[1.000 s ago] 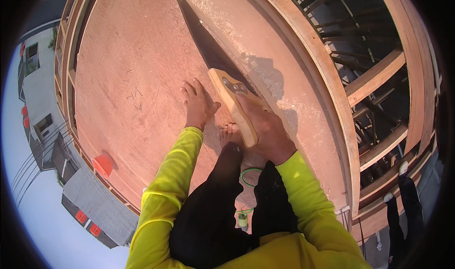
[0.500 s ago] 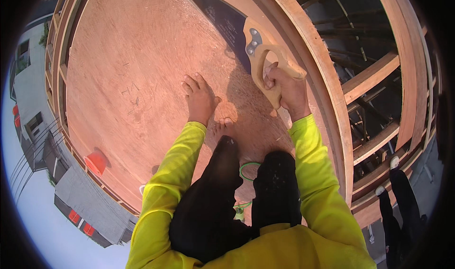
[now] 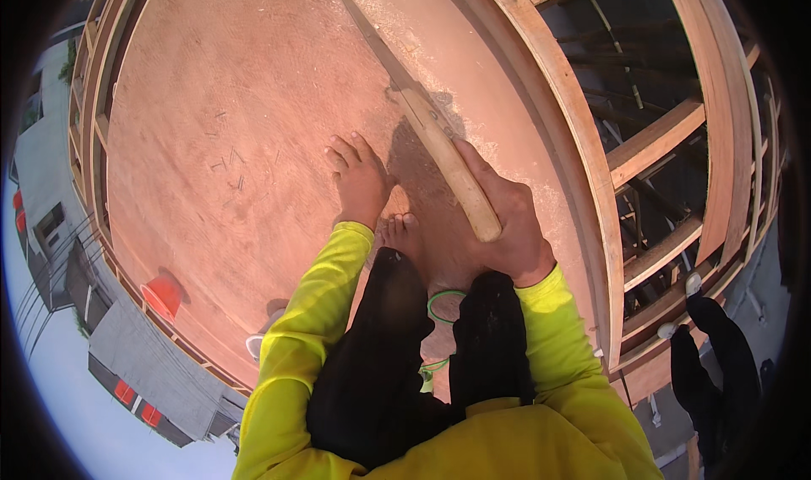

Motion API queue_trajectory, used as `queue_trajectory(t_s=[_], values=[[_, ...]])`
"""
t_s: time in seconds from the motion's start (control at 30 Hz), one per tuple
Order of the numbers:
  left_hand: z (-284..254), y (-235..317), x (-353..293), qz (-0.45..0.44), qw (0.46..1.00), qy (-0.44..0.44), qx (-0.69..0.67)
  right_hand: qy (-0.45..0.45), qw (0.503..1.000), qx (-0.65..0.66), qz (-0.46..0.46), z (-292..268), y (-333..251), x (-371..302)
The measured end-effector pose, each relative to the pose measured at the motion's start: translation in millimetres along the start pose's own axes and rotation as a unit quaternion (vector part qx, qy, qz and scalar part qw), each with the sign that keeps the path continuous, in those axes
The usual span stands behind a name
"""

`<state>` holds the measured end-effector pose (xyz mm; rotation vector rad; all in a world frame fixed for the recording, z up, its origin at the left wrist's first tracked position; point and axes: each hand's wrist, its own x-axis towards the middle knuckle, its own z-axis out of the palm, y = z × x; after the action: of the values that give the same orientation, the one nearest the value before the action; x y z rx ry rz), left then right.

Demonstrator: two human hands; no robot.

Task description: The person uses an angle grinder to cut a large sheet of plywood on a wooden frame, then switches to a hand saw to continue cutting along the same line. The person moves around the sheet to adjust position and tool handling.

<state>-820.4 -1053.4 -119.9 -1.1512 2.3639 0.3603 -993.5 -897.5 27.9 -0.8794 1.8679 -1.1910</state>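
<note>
My right hand (image 3: 511, 222) grips the wooden handle of a handsaw (image 3: 443, 159). The saw stands edge-on to my view, its blade pointing away and to the left over a reddish plywood sheet (image 3: 262, 66). A strip of pale sawdust lies along the right of the blade. I cannot tell whether the teeth touch the wood. Flat on the plywood, my left hand (image 3: 361, 186) has its fingers spread and holds nothing. Just beside it, my bare foot (image 3: 400, 233) is planted on the sheet.
Several nail-like bits (image 3: 226, 160) lie left of my hand. A red bucket (image 3: 162, 297) and a pale container (image 3: 256, 345) are at the left; a green cord (image 3: 444, 305) lies between my knees. Past the curved timber edge (image 3: 591, 176) is an open wooden frame, with another person's legs (image 3: 718, 345) nearby.
The saw has turned from broadside to edge-on, and its handle has come lower toward my right knee. My left hand has stayed flat on the plywood.
</note>
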Motion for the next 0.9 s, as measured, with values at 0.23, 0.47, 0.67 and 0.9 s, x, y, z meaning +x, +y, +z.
queue_trajectory(t_s=[0.23, 0.47, 0.67, 0.9], values=[[2.5, -1.9, -4.8, 0.001, 1.000, 0.002, 0.015, 0.010, 1.000, -0.021, -0.009, -4.0, -5.9, -30.4], [3.1, -7.5, 0.3, 0.009, 1.000, 0.001, 0.012, 0.022, 0.999, 0.008, -0.026, 4.7, 2.3, -21.0], [36.6, -14.4, 6.1, 0.045, 0.995, 0.018, 0.083, -0.025, 0.995, 0.074, 0.062, 12.4, 21.4, 34.3], [4.2, 0.3, 4.7, 0.039, 0.998, 0.029, 0.028, 0.027, 0.999, 0.020, 0.004, -5.0, 10.2, -50.0]])
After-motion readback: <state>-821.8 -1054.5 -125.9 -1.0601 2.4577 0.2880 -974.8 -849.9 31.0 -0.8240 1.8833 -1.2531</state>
